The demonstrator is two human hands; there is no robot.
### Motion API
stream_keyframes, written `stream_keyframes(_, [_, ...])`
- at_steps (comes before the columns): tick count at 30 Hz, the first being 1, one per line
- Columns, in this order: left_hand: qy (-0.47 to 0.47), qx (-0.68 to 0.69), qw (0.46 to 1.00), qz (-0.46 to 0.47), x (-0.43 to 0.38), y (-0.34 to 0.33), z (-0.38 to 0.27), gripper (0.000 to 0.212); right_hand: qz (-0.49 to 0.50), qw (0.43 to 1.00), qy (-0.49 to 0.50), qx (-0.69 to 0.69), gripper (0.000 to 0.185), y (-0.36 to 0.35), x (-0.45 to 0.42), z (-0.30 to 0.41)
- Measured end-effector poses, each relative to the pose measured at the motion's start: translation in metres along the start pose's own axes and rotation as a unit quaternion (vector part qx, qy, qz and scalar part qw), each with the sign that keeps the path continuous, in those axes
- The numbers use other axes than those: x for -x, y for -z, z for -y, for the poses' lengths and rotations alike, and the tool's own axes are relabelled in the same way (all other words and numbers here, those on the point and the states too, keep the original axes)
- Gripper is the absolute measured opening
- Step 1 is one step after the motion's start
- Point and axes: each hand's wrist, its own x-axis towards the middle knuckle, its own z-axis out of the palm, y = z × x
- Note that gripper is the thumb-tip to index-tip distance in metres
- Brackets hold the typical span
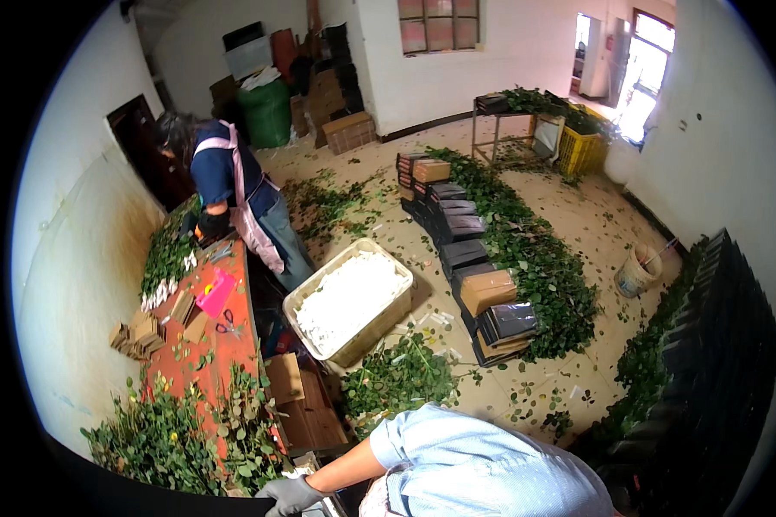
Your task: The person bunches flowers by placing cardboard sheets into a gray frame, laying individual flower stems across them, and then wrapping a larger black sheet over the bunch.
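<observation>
My right hand (292,496), in a grey glove, is at the bottom rim beside the near end of the red-topped table (233,284). Its fingers are partly cut off by the picture's edge, so what they hold is hidden. Closest to it lies a bunch of leafy rose-like stems (249,426) on the table. Another heap of leafy stems (161,439), with small yellow spots, lies farther left. My left hand is out of view. Up the table are blue-handled scissors (229,323), a pink plastic holder (216,294) and brown cardboard pieces (145,335).
A co-worker (233,174) in a pink apron stands at the table's far end. A tub (343,352) of white pieces stands on the floor by cut leaves (401,381). Black-wrapped bundles (462,252) form a row beyond; more black sleeves (718,362) line the right wall.
</observation>
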Motion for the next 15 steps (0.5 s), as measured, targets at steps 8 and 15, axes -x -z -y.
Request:
stream_keyframes(8, [-0.042,0.006,0.991,0.130,-0.003,-0.054,-0.015,0.047,-0.032,0.996,-0.002,-0.088,0.028,0.047,0.028,0.007])
stream_keyframes(15, [-0.051,0.008,0.981,0.185,0.008,-0.109,-0.036,0.046,-0.031,0.976,0.117,-0.182,0.019,0.093,0.072,0.020])
